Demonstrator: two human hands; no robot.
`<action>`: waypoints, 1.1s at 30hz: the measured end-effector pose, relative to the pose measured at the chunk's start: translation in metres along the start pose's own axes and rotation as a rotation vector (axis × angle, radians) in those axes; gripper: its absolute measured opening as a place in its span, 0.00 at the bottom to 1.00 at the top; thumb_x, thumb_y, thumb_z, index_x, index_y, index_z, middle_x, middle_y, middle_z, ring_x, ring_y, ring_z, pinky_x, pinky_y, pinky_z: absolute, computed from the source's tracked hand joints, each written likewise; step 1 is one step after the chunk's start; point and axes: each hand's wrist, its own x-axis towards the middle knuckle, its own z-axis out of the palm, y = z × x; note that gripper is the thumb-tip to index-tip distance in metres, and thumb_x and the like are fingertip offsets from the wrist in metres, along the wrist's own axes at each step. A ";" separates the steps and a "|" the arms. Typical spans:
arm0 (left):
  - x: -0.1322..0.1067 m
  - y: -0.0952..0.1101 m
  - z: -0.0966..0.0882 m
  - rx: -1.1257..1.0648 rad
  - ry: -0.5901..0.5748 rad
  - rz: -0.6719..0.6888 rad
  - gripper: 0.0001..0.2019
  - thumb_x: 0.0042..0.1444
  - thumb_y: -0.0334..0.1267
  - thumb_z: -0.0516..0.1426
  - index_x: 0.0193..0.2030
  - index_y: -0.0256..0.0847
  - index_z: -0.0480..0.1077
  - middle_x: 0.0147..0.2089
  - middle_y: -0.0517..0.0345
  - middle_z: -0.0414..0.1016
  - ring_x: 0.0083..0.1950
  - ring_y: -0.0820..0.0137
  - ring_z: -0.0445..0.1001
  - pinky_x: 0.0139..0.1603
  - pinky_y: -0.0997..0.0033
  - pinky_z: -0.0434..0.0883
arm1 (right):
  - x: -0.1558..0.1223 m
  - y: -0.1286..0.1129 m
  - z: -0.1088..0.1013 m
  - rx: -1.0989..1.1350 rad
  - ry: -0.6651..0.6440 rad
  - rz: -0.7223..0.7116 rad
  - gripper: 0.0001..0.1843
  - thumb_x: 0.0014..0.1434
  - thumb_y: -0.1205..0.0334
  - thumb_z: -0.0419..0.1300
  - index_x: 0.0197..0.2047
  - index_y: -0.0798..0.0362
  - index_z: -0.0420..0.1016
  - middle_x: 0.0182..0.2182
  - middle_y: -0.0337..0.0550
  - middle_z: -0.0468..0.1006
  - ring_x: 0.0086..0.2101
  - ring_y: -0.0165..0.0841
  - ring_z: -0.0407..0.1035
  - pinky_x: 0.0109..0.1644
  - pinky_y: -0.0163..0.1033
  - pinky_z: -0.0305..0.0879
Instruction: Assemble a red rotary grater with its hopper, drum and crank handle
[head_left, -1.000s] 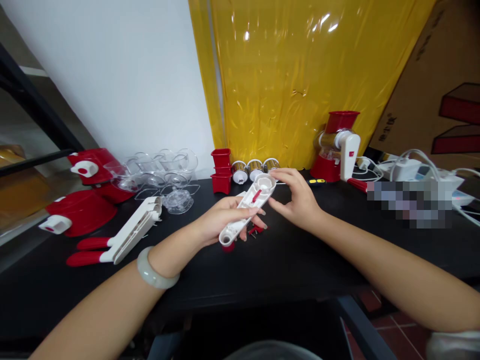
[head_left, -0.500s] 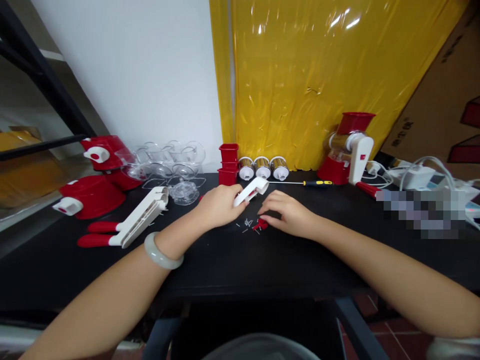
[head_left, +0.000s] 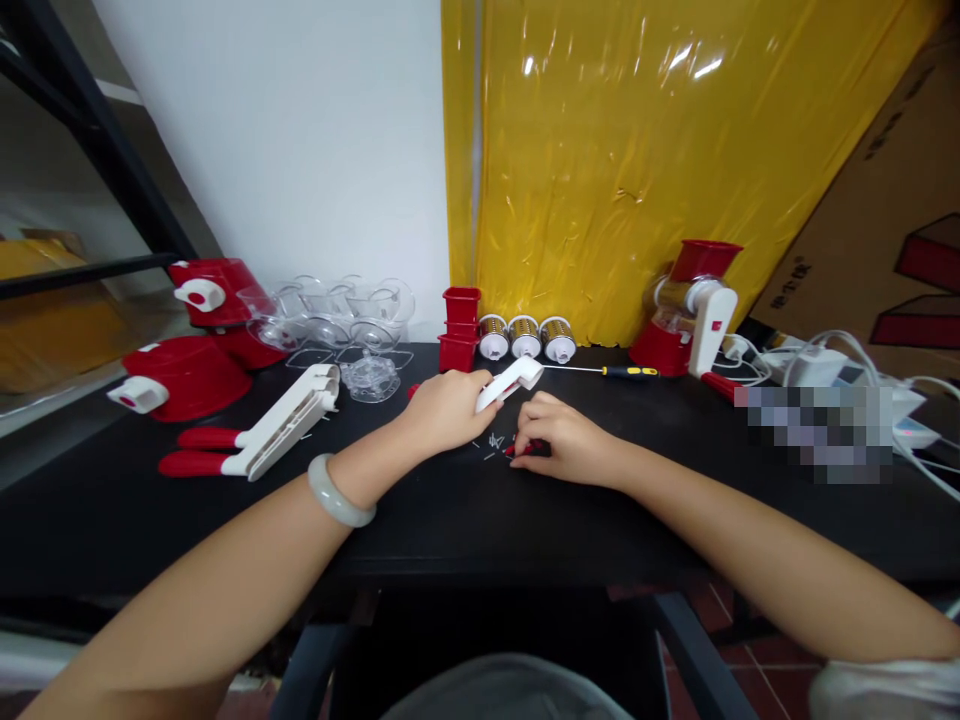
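Observation:
My left hand (head_left: 448,410) is closed around a white crank handle (head_left: 510,384). The handle's hollow round end points to the upper right, and a bit of red shows behind my knuckles. Just to the right and lower, my right hand (head_left: 566,440) has its fingers curled and its thumb drawn in over small red plastic parts (head_left: 512,451). The fingertips are on one of these, mostly covered by the fingers. Several small screws (head_left: 493,441) lie loose on the black table (head_left: 450,530) between my hands.
Left stand red grater bases (head_left: 187,380), more white crank handles (head_left: 281,430) and clear plastic housings (head_left: 367,320). Behind are stacked red hoppers (head_left: 460,330), drum blades (head_left: 525,338) and a screwdriver (head_left: 630,372). An assembled grater (head_left: 694,310) and white cables (head_left: 825,350) are right.
My right fingers have curled in and closed over the small red parts, which are now more covered. My left hand still holds the crank handle. The camera view has shifted slightly.

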 end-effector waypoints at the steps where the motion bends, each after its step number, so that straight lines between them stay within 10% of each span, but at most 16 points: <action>1: 0.000 0.000 0.001 -0.002 0.000 -0.006 0.16 0.60 0.49 0.53 0.42 0.40 0.74 0.34 0.49 0.79 0.32 0.61 0.76 0.31 0.68 0.65 | 0.000 0.000 0.000 -0.004 -0.004 -0.003 0.06 0.57 0.59 0.65 0.31 0.51 0.78 0.33 0.43 0.75 0.38 0.35 0.65 0.43 0.40 0.63; 10: 0.002 -0.003 0.009 -0.111 0.011 -0.043 0.14 0.59 0.49 0.53 0.39 0.41 0.73 0.32 0.52 0.78 0.30 0.64 0.75 0.27 0.70 0.60 | -0.001 0.001 -0.001 0.001 -0.008 -0.037 0.05 0.58 0.61 0.64 0.31 0.52 0.78 0.32 0.43 0.76 0.36 0.34 0.65 0.41 0.40 0.63; 22: 0.001 0.004 0.014 -0.268 0.091 -0.046 0.10 0.57 0.44 0.56 0.36 0.39 0.71 0.30 0.55 0.76 0.28 0.69 0.72 0.28 0.71 0.59 | 0.001 0.004 -0.007 -0.071 0.549 0.030 0.06 0.59 0.65 0.62 0.31 0.52 0.70 0.28 0.41 0.76 0.31 0.32 0.68 0.37 0.39 0.65; 33: -0.007 0.017 0.020 -0.405 0.137 -0.007 0.10 0.56 0.44 0.56 0.36 0.39 0.70 0.29 0.57 0.76 0.27 0.70 0.71 0.27 0.72 0.59 | 0.003 -0.004 0.001 -0.082 0.631 0.060 0.08 0.58 0.67 0.61 0.28 0.51 0.68 0.26 0.40 0.74 0.30 0.31 0.67 0.35 0.38 0.64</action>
